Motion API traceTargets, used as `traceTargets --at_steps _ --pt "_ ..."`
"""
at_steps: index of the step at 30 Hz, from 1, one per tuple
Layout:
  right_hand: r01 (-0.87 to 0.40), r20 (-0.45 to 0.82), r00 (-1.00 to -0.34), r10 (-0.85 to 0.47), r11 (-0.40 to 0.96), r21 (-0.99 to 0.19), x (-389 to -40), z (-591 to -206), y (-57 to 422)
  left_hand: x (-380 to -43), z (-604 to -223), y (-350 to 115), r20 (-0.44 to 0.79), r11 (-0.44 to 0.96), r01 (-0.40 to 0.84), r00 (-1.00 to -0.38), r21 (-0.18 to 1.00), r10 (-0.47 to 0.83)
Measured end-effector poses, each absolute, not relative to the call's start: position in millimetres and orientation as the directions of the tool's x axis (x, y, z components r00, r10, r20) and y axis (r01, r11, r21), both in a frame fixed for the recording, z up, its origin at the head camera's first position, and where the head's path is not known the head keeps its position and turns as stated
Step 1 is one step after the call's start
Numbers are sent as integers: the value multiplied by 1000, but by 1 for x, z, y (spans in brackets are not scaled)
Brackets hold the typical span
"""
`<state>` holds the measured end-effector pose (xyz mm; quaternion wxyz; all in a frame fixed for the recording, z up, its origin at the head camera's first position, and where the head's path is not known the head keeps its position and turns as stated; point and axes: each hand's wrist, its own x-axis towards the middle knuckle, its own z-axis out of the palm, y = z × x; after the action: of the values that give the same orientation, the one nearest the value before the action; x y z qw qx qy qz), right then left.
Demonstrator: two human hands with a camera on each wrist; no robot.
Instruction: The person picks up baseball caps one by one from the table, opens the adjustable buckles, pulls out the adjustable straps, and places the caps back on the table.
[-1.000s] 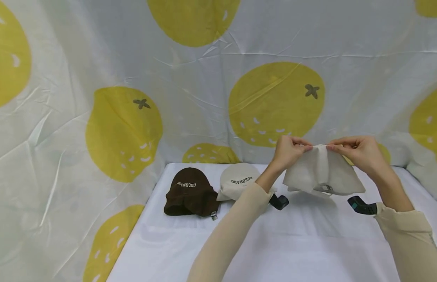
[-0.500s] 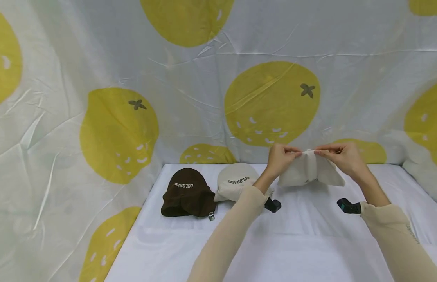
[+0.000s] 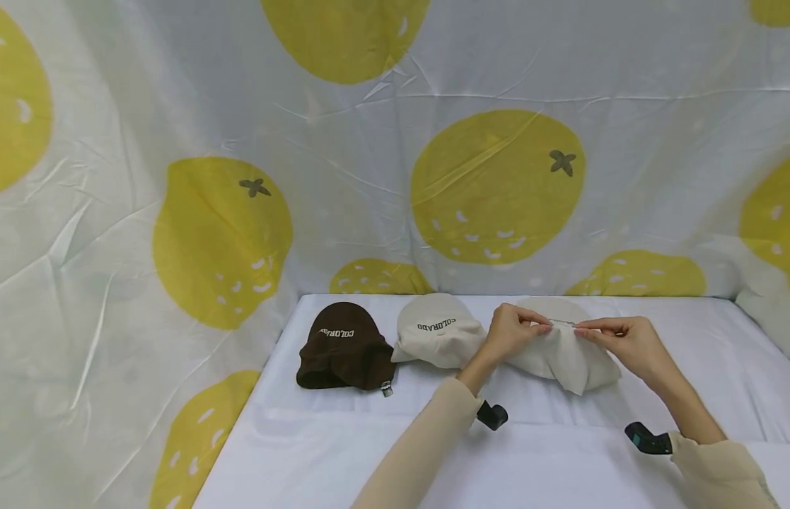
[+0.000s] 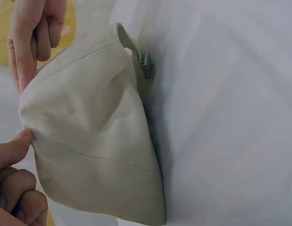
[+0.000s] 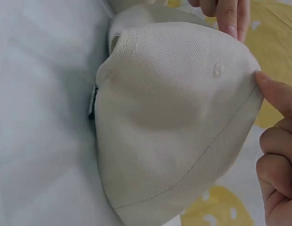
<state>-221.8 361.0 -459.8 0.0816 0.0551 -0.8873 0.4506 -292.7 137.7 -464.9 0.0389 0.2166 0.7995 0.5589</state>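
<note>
A beige baseball cap (image 3: pixel 569 360) rests on the white-covered table, its crown cloth drawn up between my two hands. My left hand (image 3: pixel 514 331) pinches it on one side with thumb and fingers. On the other side my right hand (image 3: pixel 626 343) pinches the cloth, fingertips close to the left ones. In the left wrist view, the cap (image 4: pixel 94 127) shows its seams, an eyelet and a metal buckle (image 4: pixel 146 65) on its back strap. Thumb and fingertips press the cap's edge (image 5: pixel 183 117) in the right wrist view. Lettering on its front is mostly hidden.
To the left of the held cap lie a second beige cap (image 3: pixel 436 332) lettered COLORADO and a dark brown cap (image 3: pixel 344 346). The white table (image 3: pixel 318 445) reaches back to a hanging cloth (image 3: pixel 350 141) printed with yellow lemons.
Both hands have lowered the beige cap from above the table down onto it. Its front now tilts up, with some lettering showing. The other two caps have stayed put.
</note>
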Motion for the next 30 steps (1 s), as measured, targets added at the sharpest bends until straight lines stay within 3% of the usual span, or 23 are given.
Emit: traceTargets --at_steps 10,30 --pt "-164 186 -982 -16 546 -822 -210 -483 359 -276 -482 134 196 234 293 -911 927 363" --pt "-60 108 -992 62 527 -848 -192 -479 355 -251 -487 122 302 68 338 -902 939 307"
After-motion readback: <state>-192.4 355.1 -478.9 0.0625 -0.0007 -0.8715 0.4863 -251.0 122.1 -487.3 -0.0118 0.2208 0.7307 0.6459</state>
